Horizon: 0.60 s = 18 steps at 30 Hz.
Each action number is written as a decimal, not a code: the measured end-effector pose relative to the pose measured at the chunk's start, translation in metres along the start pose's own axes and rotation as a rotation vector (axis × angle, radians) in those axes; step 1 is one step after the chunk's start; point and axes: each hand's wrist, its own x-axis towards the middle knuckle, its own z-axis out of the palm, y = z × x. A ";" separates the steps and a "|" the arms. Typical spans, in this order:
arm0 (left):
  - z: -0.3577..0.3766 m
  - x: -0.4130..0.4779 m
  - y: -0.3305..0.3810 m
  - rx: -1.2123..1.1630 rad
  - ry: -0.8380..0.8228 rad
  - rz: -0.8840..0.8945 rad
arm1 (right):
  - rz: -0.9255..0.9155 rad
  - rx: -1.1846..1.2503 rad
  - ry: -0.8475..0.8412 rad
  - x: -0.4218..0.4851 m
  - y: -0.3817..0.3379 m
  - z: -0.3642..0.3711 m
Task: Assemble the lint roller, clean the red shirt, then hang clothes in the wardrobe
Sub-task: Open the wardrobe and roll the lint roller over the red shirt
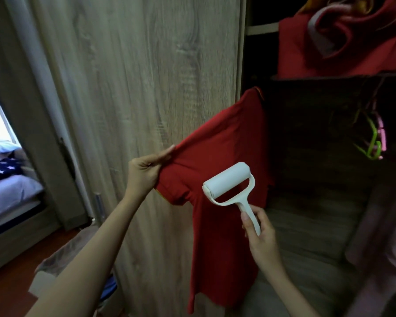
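Observation:
A red shirt (pixel 224 143) hangs at the edge of the open wardrobe, in front of the wooden door (pixel 135 76). My left hand (pixel 146 170) pinches the shirt's sleeve and pulls it out to the left. My right hand (pixel 260 234) grips the handle of a white lint roller (pixel 226 181). The roller's white drum lies against the shirt's chest, just right of the sleeve seam.
Red clothes (pixel 343 37) are piled on a wardrobe shelf at upper right. Green and pink hangers (pixel 375 138) hang inside on the right. Pink fabric (pixel 384 236) sits at lower right. A bed (pixel 7 177) shows at left, and a lined bin (pixel 62 255) stands by the door.

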 end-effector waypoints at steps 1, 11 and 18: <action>-0.001 0.003 -0.001 -0.023 -0.012 -0.008 | -0.010 -0.014 0.006 0.001 0.001 0.003; -0.004 0.019 -0.008 -0.089 -0.012 -0.059 | -0.190 -0.159 0.211 0.045 -0.023 0.043; -0.004 0.024 -0.009 -0.088 -0.028 -0.091 | -0.079 0.107 -0.056 0.054 -0.033 0.045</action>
